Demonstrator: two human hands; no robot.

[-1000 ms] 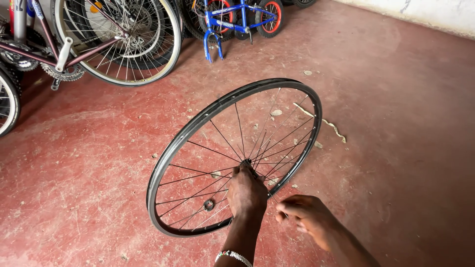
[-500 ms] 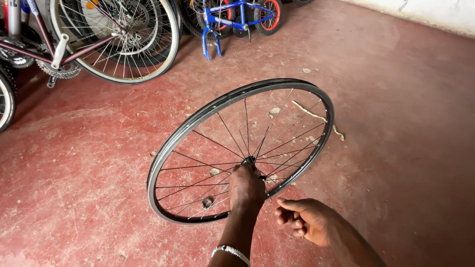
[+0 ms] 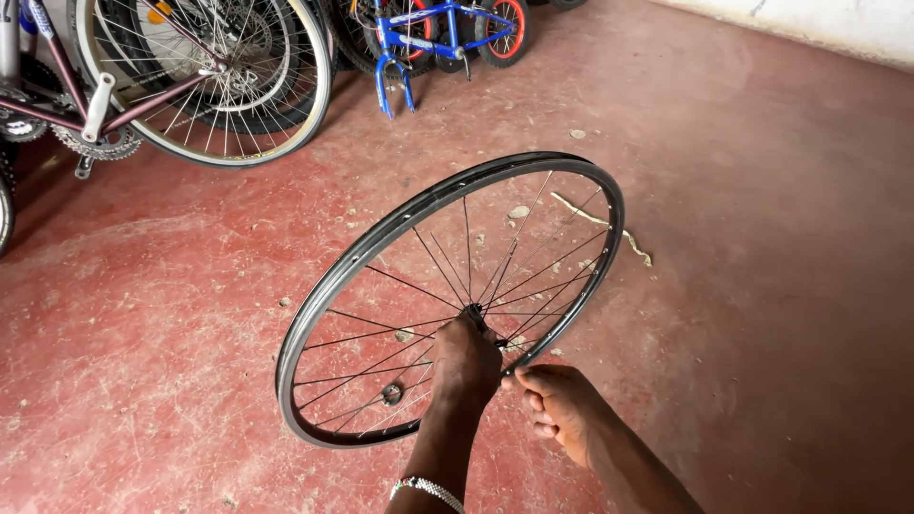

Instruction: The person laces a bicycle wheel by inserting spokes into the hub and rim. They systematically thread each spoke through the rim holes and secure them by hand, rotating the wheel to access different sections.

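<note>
Scene: a head-worn camera looks down at two bare hands working on a bicycle wheel (image 3: 447, 295) over a red concrete floor (image 3: 762, 286).
Wheel: a bare black rim with thin spokes and no tyre, held tilted near the middle of the view, its lower edge close to the floor.
Left hand: the left hand (image 3: 465, 360) reaches through the spokes at the hub (image 3: 473, 314); its grip is closed around the hub. A beaded bracelet (image 3: 427, 489) sits on that wrist.
Right hand: the right hand (image 3: 562, 407) is just beside the lower right of the rim; thumb and forefinger are pinched together at a spoke near the rim, the other fingers curled.
Change since half a second ago: the wheel now stands more upright and reaches further up and right in the view; the left hand stays on the hub; the right hand has moved up from just below the rim to meet it.
Small part: a small round metal piece (image 3: 391, 391) lies on the floor, seen through the lower spokes.
Debris: a pale twig-like strip (image 3: 609, 225) lies on the floor behind the wheel's right side.
Background: a bicycle with a maroon frame (image 3: 143, 95) at top left; a small blue child's bicycle (image 3: 428, 38) at top centre.
Packages, labels, signs: the only marking is a small light sticker on the maroon frame at far top left, too small to make out.
</note>
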